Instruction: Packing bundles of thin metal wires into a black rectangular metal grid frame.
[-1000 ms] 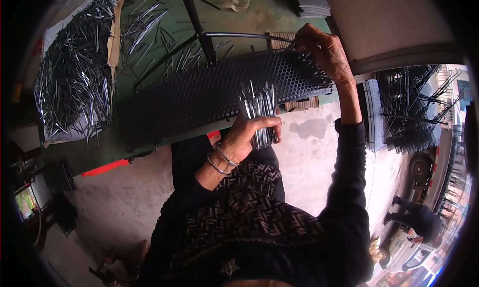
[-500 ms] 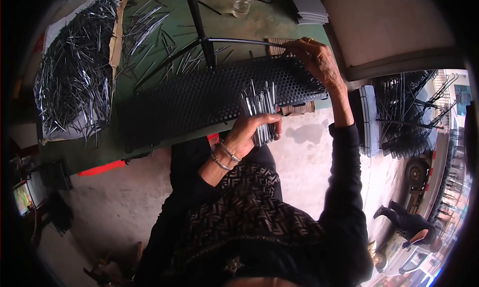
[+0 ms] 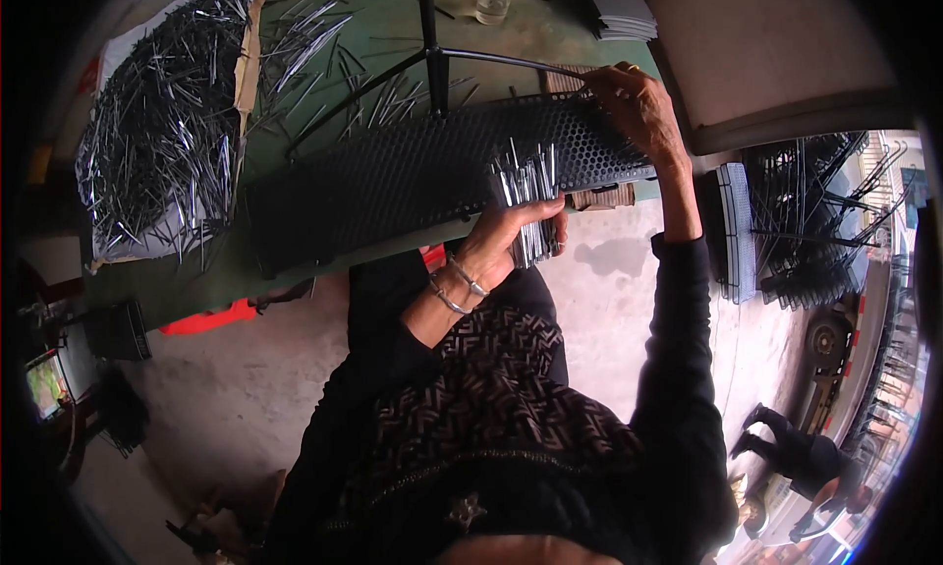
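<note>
My left hand (image 3: 496, 243) is closed around a bundle of thin, shiny metal rods (image 3: 530, 177), held upright in front of the table edge. Behind the bundle lies a long black panel (image 3: 363, 187) full of round holes. Over the panel's right end, my right hand (image 3: 640, 113) points down with its fingers pressed together; whatever is between them is too small or hidden to make out. A black metal stand (image 3: 432, 54) with thin splayed legs rises behind the panel, one leg reaching toward my right fingers.
An open box (image 3: 157, 133) heaped with dark rods sits at the left of the green table (image 3: 383, 25), beside scattered loose rods (image 3: 305, 44). A glass (image 3: 492, 3) stands farther back. Ridged brown cardboard (image 3: 604, 197) lies under the panel. At lower right is another person (image 3: 805, 457).
The table and its things have shifted slightly right in the view. My left hand still holds the rods; my right fingers stay over the panel's right end.
</note>
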`<state>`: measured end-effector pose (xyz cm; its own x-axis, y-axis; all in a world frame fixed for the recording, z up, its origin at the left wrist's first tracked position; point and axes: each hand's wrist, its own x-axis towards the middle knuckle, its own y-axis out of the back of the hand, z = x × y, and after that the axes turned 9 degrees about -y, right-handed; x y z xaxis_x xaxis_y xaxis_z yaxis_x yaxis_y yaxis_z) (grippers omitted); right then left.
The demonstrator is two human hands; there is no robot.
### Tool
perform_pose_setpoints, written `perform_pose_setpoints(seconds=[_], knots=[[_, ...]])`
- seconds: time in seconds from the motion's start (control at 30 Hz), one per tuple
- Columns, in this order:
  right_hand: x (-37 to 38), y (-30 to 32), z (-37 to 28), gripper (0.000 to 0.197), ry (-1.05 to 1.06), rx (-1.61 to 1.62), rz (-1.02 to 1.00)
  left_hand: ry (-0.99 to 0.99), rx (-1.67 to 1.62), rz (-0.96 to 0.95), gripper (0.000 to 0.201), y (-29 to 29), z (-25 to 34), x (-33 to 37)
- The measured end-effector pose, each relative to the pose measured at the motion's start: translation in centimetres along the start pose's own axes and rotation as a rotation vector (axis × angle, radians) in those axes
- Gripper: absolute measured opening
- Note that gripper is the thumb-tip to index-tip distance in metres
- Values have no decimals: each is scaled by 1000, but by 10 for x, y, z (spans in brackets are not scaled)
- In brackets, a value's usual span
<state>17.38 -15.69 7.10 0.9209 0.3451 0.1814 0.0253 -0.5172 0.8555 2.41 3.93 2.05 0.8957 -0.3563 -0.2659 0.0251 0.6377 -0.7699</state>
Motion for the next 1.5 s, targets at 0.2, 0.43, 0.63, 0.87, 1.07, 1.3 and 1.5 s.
perform_pose_setpoints(seconds=[0.2,0.43,0.63,0.87,1.07,1.3,1.5], knots=[[6,-7,1,20,-60,-26,31,-8,-8,-1,13,0,-2,0],[-11,-26,-11,19,-40,-289,171,-26,9,37,22,-1,2,-4],[-50,2,-50,35,-391,401,-168,-78,71,10,24,4,2,-7],[-82,-13,-60,21,-470,761,-421,-26,109,78,27,-10,10,-16],[-85,-14,-64,18,-460,813,-373,-49,147,115,27,-2,5,-14],[-86,-13,-63,19,-479,889,-343,-25,193,183,20,-6,14,-17],[-91,-5,-60,14,-432,973,-231,-127,176,170,23,-3,6,-12]])
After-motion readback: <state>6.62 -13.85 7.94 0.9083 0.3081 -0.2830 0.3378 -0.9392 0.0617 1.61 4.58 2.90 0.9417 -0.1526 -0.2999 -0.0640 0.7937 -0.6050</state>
